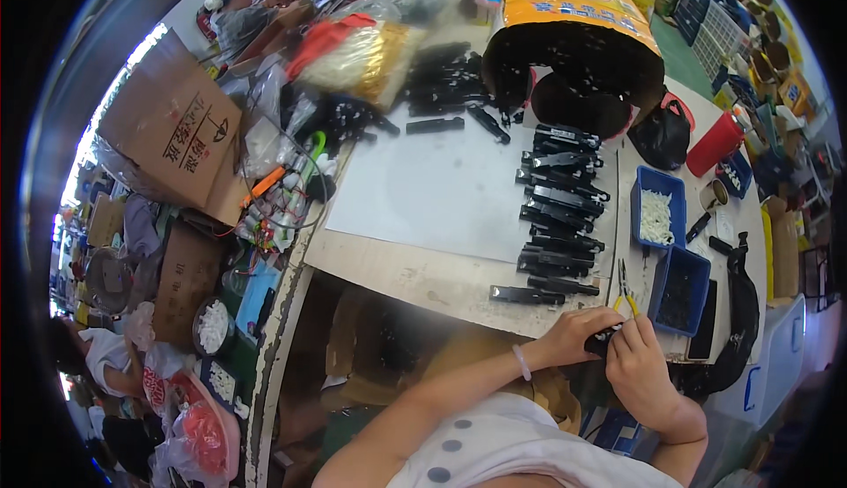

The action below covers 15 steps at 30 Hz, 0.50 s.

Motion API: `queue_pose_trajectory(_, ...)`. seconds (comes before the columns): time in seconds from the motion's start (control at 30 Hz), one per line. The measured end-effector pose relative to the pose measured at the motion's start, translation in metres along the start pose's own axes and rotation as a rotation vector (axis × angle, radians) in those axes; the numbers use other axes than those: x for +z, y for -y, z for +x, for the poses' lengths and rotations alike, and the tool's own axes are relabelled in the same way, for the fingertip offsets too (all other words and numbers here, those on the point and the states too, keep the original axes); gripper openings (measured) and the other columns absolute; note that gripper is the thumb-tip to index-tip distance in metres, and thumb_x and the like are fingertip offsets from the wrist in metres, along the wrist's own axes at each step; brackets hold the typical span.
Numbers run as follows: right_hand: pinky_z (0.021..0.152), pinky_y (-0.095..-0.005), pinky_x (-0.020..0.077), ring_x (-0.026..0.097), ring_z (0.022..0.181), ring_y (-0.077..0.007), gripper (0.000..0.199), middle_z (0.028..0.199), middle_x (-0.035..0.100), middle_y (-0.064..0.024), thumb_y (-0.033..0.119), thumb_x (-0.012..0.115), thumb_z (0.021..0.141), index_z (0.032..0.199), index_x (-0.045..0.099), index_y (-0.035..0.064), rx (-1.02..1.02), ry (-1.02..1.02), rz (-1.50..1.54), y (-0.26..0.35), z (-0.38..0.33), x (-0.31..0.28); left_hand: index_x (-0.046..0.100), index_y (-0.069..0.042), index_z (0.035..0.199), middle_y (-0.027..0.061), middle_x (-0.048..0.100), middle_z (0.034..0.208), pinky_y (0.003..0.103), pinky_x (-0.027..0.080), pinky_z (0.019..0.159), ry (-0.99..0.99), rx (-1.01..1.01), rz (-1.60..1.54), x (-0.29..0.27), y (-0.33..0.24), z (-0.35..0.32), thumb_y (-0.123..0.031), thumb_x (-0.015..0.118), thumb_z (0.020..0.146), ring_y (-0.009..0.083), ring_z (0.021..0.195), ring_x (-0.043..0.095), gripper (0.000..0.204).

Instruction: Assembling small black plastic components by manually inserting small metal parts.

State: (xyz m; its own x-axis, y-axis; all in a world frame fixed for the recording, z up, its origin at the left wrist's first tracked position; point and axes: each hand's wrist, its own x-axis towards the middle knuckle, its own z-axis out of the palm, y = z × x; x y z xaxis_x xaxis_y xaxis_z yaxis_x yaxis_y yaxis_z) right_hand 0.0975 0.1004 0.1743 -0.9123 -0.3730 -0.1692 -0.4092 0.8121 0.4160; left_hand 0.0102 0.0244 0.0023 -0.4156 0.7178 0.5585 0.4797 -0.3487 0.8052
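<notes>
Close to the table's front edge, my left hand (578, 334) is closed around a small black plastic part (602, 341). My right hand (642, 371) meets it from the right, its fingers pinching the same part, which they partly cover. Just beyond my fingertips lie pliers (625, 292) with yellow handles. Ahead of my hands, several long black plastic pieces (565, 197) are lined up in a column, the nearest black piece (527, 296) lying left of my left hand.
Right of the column stand a blue bin (660, 175) of small white parts and a blue bin (703, 298) of small black parts. A large orange bag (582, 3) opens at the back. Cardboard boxes (168, 126) stand left. Other people (243, 16) sit farther off.
</notes>
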Motion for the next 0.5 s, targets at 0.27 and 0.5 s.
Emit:
queue_pose_trajectory(0.27,0.087,-0.0388,0.0361,0.049,0.082,-0.0254,0.021,0.073,0.056,-0.0130,0.013,0.054,0.065,0.073,0.065,-0.0037,0.049,-0.004,0.066,-0.006,0.005,-0.003,0.053,-0.008,0.114,0.0137,0.059,0.109,0.037,0.048,0.085,0.004,-0.062,-0.017,0.000,0.001,0.001,-0.007,0.076,0.058,0.0334,0.102,0.057,0.061)
queue_pose_trajectory(0.5,0.087,-0.0320,0.0395,0.051,0.084,-0.0198,0.014,0.076,0.055,-0.0055,0.013,0.054,0.063,0.070,0.060,0.0018,-0.094,-0.257,0.260,-0.033,0.003,0.026,0.052,-0.006,0.114,0.0165,0.060,0.105,0.036,0.049,0.078,0.043,-0.205,0.001,-0.009,-0.001,0.001,-0.012,0.076,0.062,0.0335,0.095,0.060,0.058)
